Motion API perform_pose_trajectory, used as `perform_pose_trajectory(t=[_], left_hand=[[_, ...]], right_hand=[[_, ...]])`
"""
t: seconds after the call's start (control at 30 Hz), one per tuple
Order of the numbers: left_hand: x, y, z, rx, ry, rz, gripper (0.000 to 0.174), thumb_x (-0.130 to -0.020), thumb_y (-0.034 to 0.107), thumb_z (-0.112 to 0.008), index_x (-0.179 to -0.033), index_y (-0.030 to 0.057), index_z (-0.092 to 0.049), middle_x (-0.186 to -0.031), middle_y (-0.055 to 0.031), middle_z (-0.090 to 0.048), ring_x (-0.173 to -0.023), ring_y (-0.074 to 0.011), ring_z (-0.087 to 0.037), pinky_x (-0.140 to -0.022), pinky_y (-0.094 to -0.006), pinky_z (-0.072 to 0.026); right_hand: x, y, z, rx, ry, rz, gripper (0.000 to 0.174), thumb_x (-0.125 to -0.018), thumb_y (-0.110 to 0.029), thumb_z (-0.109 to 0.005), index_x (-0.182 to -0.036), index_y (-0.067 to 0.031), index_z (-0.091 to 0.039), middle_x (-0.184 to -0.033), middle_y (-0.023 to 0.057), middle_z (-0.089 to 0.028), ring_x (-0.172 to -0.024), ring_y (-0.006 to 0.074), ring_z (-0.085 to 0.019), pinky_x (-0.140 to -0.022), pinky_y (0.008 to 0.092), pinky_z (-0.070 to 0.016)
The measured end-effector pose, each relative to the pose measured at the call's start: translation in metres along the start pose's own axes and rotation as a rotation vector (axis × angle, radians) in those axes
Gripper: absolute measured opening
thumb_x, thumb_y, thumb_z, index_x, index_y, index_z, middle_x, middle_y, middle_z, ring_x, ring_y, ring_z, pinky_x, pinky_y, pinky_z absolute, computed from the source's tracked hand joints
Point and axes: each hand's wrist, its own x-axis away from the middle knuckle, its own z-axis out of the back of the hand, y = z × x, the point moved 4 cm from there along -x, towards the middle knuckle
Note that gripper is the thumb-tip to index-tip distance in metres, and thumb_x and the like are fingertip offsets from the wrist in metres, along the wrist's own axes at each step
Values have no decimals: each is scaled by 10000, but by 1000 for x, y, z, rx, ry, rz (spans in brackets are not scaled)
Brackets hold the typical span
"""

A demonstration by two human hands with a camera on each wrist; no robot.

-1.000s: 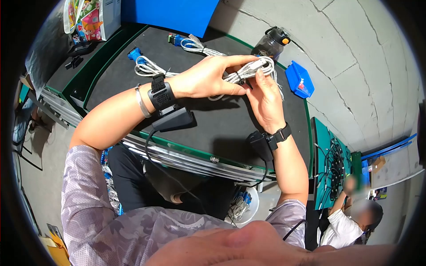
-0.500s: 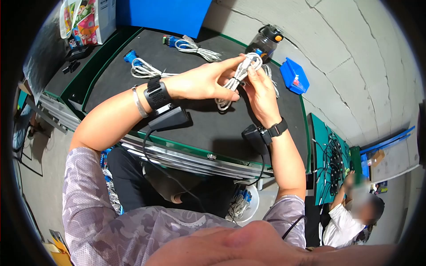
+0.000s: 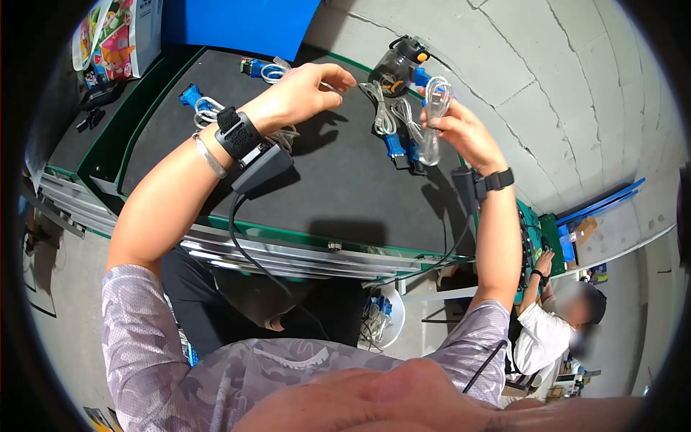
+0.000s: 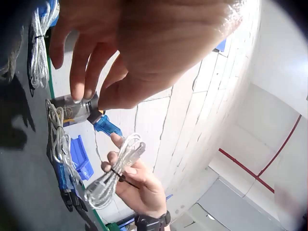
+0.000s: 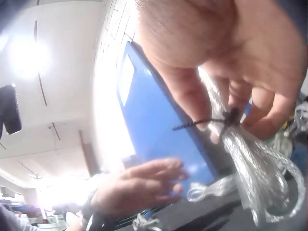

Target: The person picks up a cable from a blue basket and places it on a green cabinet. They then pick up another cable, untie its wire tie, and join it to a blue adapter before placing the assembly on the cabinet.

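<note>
My right hand (image 3: 473, 138) pinches a coiled, silvery USB cable (image 3: 435, 108) above the right side of the dark work mat (image 3: 338, 187). A black twist tie (image 5: 199, 123) binds its middle, and its blue connector (image 4: 107, 126) sticks out beyond the fingers in the left wrist view. My left hand (image 3: 302, 93) hovers with relaxed fingers and holds nothing. Below it, partly hidden by the wrist, lies a bundled cable (image 3: 209, 106) with a blue plug; another bundle (image 3: 273, 71) lies behind. Two more tied cables, one nearer the left (image 3: 382, 119), lie beside my right hand.
A dark drink bottle (image 3: 393, 70) stands at the mat's back edge, beside a blue tray (image 4: 81, 158). A blue panel (image 3: 237, 27) and a printed bag (image 3: 115, 45) are at the back left. Below the table is a white bucket (image 3: 395, 319) of cables. Another person (image 3: 543, 338) sits at right.
My left hand has let go of the coiled cable and drawn back left. My right hand has carried the cable to the right, revealing two bundles on the mat. The head view has shifted.
</note>
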Motion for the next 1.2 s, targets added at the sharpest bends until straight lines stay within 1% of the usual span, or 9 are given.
perform_pose_trajectory(t=[0.2,0.27,0.33,0.47,0.57,0.73,0.83,1.0,1.2], left_hand=[[-2,-1,4,-79,31,-16,379,-858,59,-555,-1230,-15,-575,-1193,-102,-631,-1058,-179,-605,-948,-324,-478],[-2,-1,5,-104,57,-47,376,-856,57,-556,-1224,-16,-579,-1196,-107,-634,-1053,-186,-611,-940,-330,-486],[-2,0,8,-151,106,-55,370,-849,50,-559,-1213,-13,-588,-1192,-112,-644,-1042,-202,-621,-923,-337,-499],[-3,1,13,-142,176,-54,375,-820,67,-564,-1183,-6,-622,-1148,-143,-670,-1049,-250,-642,-928,-360,-504],[-2,3,14,-162,218,-58,371,-819,66,-572,-1179,-8,-624,-1141,-149,-672,-1027,-252,-648,-922,-358,-507],[-1,3,18,-234,252,-60,366,-819,58,-574,-1175,-12,-622,-1136,-171,-665,-1010,-262,-652,-909,-366,-513],[-1,1,19,-270,254,-54,354,-818,58,-574,-1162,-13,-623,-1136,-173,-659,-996,-269,-657,-906,-373,-513],[-2,-1,16,-266,228,-72,342,-816,57,-574,-1147,-13,-626,-1140,-172,-651,-992,-272,-655,-905,-377,-511],[-3,-5,16,-300,199,-50,345,-829,59,-592,-1173,29,-614,-1172,-123,-634,-983,-231,-649,-922,-368,-489]], right_hand=[[-16,-7,14,240,4,-152,539,-899,-139,-602,-1415,-91,-457,-1086,20,-597,-996,106,-534,-911,293,-433],[-29,-6,2,617,6,0,532,-896,-112,-608,-1406,-85,-461,-1131,36,-595,-1023,134,-542,-927,311,-437],[-34,-1,3,738,4,-61,541,-884,-54,-607,-1404,-98,-465,-1192,44,-594,-1061,158,-545,-955,327,-433],[-48,-1,-2,779,97,221,508,-843,39,-572,-1332,-93,-529,-1163,134,-629,-1126,254,-580,-951,372,-454],[-73,10,-4,1201,27,530,552,-726,106,-554,-1223,-123,-626,-1046,145,-612,-992,364,-577,-891,422,-478],[-97,55,-8,1365,-164,140,674,-741,133,-538,-1295,-244,-601,-1052,160,-551,-1030,343,-580,-885,436,-485],[-94,59,-8,1403,-173,264,546,-734,74,-596,-1221,-170,-628,-1003,144,-541,-935,357,-574,-800,433,-477],[-83,40,5,1666,-222,252,418,-755,-24,-663,-1137,-195,-661,-1115,71,-552,-1121,262,-536,-913,399,-486],[-69,74,23,1723,-316,206,512,-818,-62,-619,-1284,-269,-581,-1270,39,-510,-1163,258,-517,-927,407,-489]])
